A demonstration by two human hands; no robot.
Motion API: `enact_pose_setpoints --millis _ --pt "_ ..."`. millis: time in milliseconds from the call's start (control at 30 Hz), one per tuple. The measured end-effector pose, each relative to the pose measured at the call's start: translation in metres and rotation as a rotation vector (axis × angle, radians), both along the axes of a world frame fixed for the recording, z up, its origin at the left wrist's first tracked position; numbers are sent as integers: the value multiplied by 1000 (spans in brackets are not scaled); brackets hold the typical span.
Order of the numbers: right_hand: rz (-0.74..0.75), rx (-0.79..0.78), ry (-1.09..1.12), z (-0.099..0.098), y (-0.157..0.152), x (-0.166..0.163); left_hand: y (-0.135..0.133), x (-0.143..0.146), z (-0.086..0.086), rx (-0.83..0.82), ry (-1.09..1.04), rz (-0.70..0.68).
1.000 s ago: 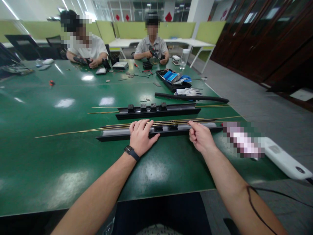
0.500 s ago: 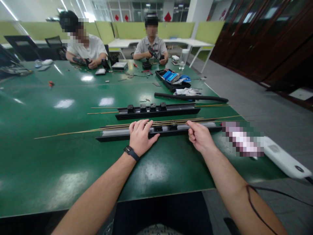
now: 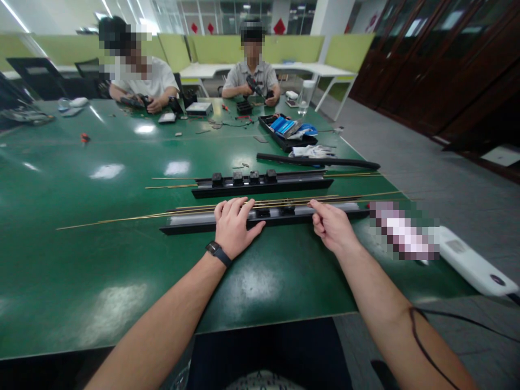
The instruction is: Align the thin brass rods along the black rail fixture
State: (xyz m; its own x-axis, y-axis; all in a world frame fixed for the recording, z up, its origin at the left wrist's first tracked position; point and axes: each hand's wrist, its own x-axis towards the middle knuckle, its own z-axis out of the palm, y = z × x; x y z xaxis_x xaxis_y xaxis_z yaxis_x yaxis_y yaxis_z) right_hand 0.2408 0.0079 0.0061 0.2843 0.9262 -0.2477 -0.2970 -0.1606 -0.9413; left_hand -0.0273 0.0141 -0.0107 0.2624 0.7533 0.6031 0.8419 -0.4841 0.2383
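Note:
A long black channel [image 3: 190, 225] with a pale inner face lies across the table in front of me. Several thin brass-coloured rods [image 3: 134, 218] run lengthwise over it and stick out past its left end. Across the channel and rods rests my left hand [image 3: 234, 227], its fingers stretched toward the far side and the thumb apart on the near wall. My right hand [image 3: 331, 225] is closed in a pinch at the rods, right of the middle; its fingertips appear to hold one thin rod. Small black blocks [image 3: 288, 208] sit inside the channel between my hands.
Behind lies a second black channel [image 3: 260, 189] with several black blocks and rods. Farther back are a black foam strip [image 3: 317, 161], white gloves [image 3: 312, 151] and a black tray [image 3: 280, 141]. A white device [image 3: 473, 260] lies at the right edge. Two people work across the table.
Both my hands keep nearly the same place on the channel and rods. The right fingertips have shifted very slightly left.

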Motion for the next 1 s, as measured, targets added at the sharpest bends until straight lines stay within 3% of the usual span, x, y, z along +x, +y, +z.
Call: enact_pose_setpoints --millis 1000 --pt "-10 36 25 -3 2 1 0 0 -1 8 -1 -5"
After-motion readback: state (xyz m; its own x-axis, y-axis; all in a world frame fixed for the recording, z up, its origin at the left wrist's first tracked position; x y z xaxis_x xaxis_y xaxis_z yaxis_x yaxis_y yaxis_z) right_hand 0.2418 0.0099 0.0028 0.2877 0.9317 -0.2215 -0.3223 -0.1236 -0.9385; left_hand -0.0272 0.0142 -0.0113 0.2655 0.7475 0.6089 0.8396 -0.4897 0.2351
